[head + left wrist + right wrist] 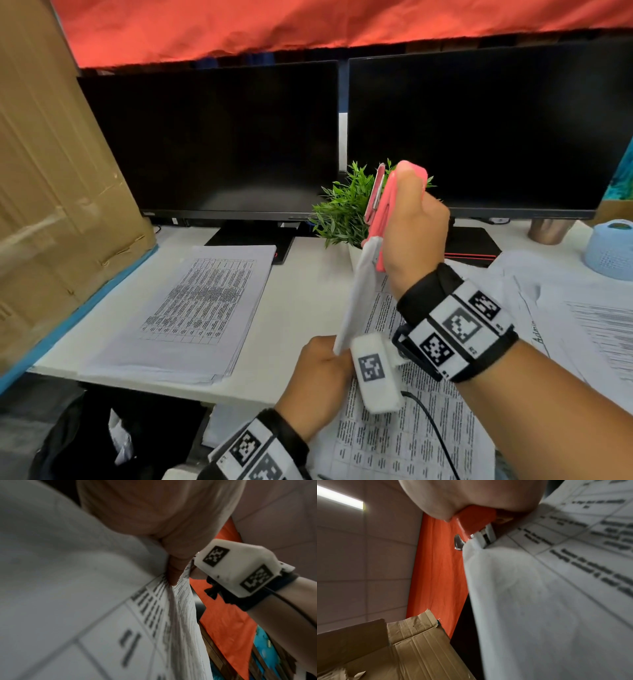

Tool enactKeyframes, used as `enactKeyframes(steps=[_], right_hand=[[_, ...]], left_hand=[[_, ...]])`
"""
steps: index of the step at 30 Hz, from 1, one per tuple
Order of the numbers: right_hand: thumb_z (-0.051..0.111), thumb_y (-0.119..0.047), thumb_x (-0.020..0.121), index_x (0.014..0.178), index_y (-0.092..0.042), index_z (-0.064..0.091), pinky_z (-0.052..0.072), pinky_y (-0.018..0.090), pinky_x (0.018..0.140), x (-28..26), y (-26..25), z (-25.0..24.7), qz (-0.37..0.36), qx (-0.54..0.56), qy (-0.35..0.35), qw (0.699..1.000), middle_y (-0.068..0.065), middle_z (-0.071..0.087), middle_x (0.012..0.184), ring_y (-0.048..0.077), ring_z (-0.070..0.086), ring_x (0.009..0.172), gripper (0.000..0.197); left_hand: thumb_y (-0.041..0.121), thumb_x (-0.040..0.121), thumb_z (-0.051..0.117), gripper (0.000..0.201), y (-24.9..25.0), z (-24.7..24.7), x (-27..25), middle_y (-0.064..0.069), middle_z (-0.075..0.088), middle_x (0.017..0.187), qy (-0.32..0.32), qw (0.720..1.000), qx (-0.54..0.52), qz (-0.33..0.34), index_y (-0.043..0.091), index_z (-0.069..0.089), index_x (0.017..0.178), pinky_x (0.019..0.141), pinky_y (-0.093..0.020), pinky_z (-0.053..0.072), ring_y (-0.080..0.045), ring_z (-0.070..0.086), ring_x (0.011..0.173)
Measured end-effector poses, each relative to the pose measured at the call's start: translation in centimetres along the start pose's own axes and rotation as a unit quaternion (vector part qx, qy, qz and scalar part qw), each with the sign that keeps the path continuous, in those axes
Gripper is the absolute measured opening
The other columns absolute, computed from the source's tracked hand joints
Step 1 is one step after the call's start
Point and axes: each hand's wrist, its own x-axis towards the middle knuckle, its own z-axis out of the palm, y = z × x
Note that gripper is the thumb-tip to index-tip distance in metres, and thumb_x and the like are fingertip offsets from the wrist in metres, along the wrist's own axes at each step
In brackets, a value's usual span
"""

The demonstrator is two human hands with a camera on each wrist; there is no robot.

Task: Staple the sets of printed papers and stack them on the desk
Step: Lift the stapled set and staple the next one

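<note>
Paper set (356, 294): raised off desk, upper corner clamped in pink stapler (383, 205).
Right hand (414, 236): fist closed around stapler.
Left hand (318, 373): lower edge pinched.

Pink stapler (383, 209), table-printed white papers (359, 294)

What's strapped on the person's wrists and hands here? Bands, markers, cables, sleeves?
Both forearms are bare, no sleeves. The right hand and the left hand have no gloves. Each wrist carries a black strap with white panels printed with black square fiducial markers. A white camera housing with its own marker sits under the right wrist, and a thin black cable runs from it.
</note>
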Motion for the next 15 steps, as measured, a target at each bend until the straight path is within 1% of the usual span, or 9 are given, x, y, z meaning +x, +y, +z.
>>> enactKeyframes(steps=[2,4,6,7,8,9,11,13,15], right_hand=[[0.049,-0.039,0.098,0.054,-0.019,0.031,0.031,0.018,0.043,0.2,0.0,0.2,0.008,-0.004,0.01,1.0,-0.004,0.033,0.049,0.01,0.033,0.044,0.051],[0.05,-0.039,0.097,0.052,-0.019,0.03,0.03,0.016,0.042,0.4,0.1,0.2,0.012,-0.009,0.015,1.0,-0.01,0.033,0.042,0.006,0.032,0.04,0.053],[0.051,-0.039,0.096,0.05,-0.019,0.03,0.03,0.013,0.04,0.6,0.1,0.3,0.014,-0.012,0.013,1.0,-0.011,0.032,0.037,0.004,0.032,0.038,0.055],[0.051,-0.039,0.096,0.05,-0.019,0.031,0.031,0.014,0.04,0.7,0.1,0.3,0.015,-0.015,0.012,1.0,-0.011,0.033,0.038,0.004,0.032,0.038,0.054],[0.051,-0.04,0.096,0.051,-0.016,0.034,0.034,0.014,0.042,0.8,0.0,0.3,0.016,-0.015,0.011,1.0,-0.01,0.036,0.041,0.005,0.035,0.04,0.053],[0.052,-0.042,0.095,0.054,-0.013,0.041,0.039,0.017,0.046,1.1,-0.2,0.3,0.018,-0.009,0.01,1.0,-0.006,0.042,0.047,0.008,0.041,0.044,0.051],[0.051,-0.05,0.09,0.066,-0.008,0.056,0.056,0.035,0.061,1.8,-0.6,0.1,0.033,0.004,0.001,0.999,0.008,0.057,0.063,0.018,0.057,0.059,0.049],[0.049,-0.053,0.086,0.069,-0.015,0.061,0.059,0.049,0.074,2.7,-1.2,-0.6,0.032,0.005,-0.004,0.999,0.009,0.064,0.073,0.025,0.065,0.07,0.044],[0.049,-0.053,0.086,0.069,-0.023,0.061,0.058,0.051,0.078,3.3,-2.1,-1.7,0.019,-0.004,0.001,1.0,0.005,0.067,0.076,0.026,0.069,0.075,0.037]], left_hand=[[0.028,0.082,0.054,0.041,-0.3,0.1,0.1,-0.017,0.063,0.064,0.003,1.0,0.006,0.022,-0.01,0.06,0.068,0.064,-0.033,0.045,-0.018,0.058,0.062],[0.031,0.084,0.054,0.044,-0.6,0.1,0.1,-0.022,0.064,0.07,0.003,0.999,0.009,0.036,-0.01,0.06,0.07,0.067,-0.041,0.05,-0.026,0.061,0.065],[0.027,0.089,0.056,0.038,-0.9,0.0,0.3,-0.025,0.065,0.076,0.005,0.999,0.021,0.04,-0.008,0.062,0.073,0.073,-0.053,0.053,-0.038,0.065,0.073],[0.023,0.091,0.058,0.031,-1.2,0.0,0.3,-0.022,0.067,0.078,0.006,0.999,0.029,0.039,-0.004,0.064,0.076,0.074,-0.055,0.053,-0.04,0.066,0.077],[0.017,0.093,0.059,0.022,-1.3,0.0,0.3,-0.018,0.069,0.08,0.008,0.999,0.04,0.033,0.001,0.068,0.08,0.075,-0.052,0.053,-0.038,0.067,0.081],[0.014,0.094,0.06,0.015,-1.5,0.0,0.1,-0.014,0.071,0.083,0.008,0.998,0.054,0.026,0.007,0.07,0.085,0.073,-0.045,0.055,-0.034,0.068,0.082],[0.015,0.094,0.062,0.01,-2.2,-0.4,-0.3,-0.008,0.073,0.089,-0.003,0.998,0.06,0.009,0.016,0.072,0.093,0.068,-0.029,0.052,-0.026,0.069,0.083],[0.015,0.094,0.062,0.012,-2.6,-1.1,-0.9,0.0,0.075,0.089,0.008,0.997,0.07,-0.018,0.02,0.072,0.096,0.068,-0.019,0.05,-0.018,0.071,0.083],[0.012,0.094,0.061,0.014,-2.7,-2.3,-1.2,0.005,0.076,0.083,0.019,0.997,0.049,-0.056,0.02,0.073,0.092,0.067,-0.018,0.051,-0.011,0.072,0.079]])
